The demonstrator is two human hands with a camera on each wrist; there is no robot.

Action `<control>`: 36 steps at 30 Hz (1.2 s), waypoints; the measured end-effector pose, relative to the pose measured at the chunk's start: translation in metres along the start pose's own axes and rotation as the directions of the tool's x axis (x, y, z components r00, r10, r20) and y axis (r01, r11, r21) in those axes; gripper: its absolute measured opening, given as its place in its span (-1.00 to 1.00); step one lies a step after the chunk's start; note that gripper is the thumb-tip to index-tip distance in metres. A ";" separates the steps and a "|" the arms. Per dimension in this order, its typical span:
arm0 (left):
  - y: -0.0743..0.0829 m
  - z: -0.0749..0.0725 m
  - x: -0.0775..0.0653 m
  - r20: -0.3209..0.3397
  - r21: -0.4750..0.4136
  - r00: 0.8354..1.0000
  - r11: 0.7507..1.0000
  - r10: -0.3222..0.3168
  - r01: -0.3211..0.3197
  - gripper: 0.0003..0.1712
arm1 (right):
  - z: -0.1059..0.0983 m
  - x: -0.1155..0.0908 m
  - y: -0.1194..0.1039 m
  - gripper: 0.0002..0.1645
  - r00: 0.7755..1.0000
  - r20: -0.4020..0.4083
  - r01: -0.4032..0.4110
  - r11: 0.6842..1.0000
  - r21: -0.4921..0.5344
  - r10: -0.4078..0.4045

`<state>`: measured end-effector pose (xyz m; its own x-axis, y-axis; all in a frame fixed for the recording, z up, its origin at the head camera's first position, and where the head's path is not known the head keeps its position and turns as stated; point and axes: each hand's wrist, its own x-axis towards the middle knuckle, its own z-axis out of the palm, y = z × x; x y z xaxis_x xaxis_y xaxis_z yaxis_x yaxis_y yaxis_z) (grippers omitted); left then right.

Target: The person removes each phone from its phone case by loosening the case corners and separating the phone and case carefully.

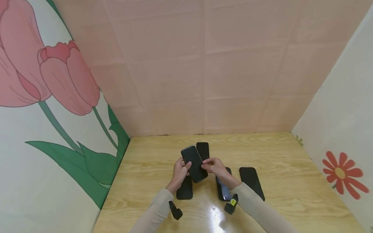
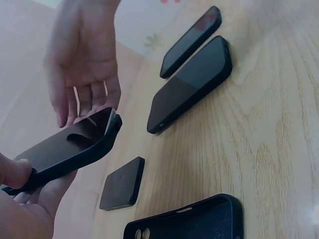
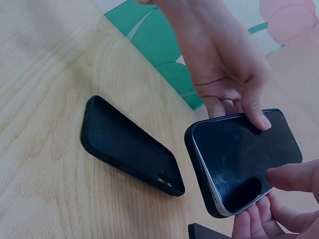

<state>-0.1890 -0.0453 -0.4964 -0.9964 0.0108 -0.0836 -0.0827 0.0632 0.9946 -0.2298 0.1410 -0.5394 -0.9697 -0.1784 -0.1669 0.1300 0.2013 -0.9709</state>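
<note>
A dark smartphone (image 1: 193, 163) in a black case is held above the table, screen up and tilted. My left hand (image 1: 178, 173) grips its left side, thumb over the screen's edge. On the opposite long edge, my right hand (image 1: 216, 167) pinches the phone, thumb above and fingers below in the right wrist view. There, a pale strip of the phone's end (image 3: 212, 186) stands out of the case, so that end is not fully seated. Under my left hand lies a separate black phone case (image 3: 132, 142), its hollow side up and camera cutout showing.
A smaller black phone-like slab (image 2: 122, 184) lies behind the held phone. To the right are two dark phones, one (image 1: 223, 189) partly under my right forearm and another (image 1: 252, 182) farther right. A pink wall (image 1: 204, 81) borders the wooden table (image 1: 140, 181) at the back.
</note>
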 end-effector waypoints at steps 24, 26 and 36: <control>-0.050 0.002 0.028 -0.033 -0.061 0.998 0.997 -0.059 0.057 -0.71 | -0.004 -0.009 -0.001 -0.80 0.995 0.096 0.006 0.999 0.036 -0.009; -0.050 0.002 0.027 -0.033 -0.056 0.998 0.997 -0.056 0.054 -0.72 | -0.003 -0.009 0.001 -0.80 0.996 0.086 0.007 0.999 0.039 -0.011; -0.051 0.005 0.029 -0.021 -0.022 1.000 1.000 0.004 -0.004 -0.72 | 0.001 -0.010 0.004 -0.82 0.998 0.008 0.063 0.998 0.019 -0.063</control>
<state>-0.2139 -0.0428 -0.5496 -0.9969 -0.0097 -0.0786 -0.0789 0.0408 0.9960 -0.2192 0.1430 -0.5413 -0.9743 -0.1983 -0.1069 0.0730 0.1712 -0.9825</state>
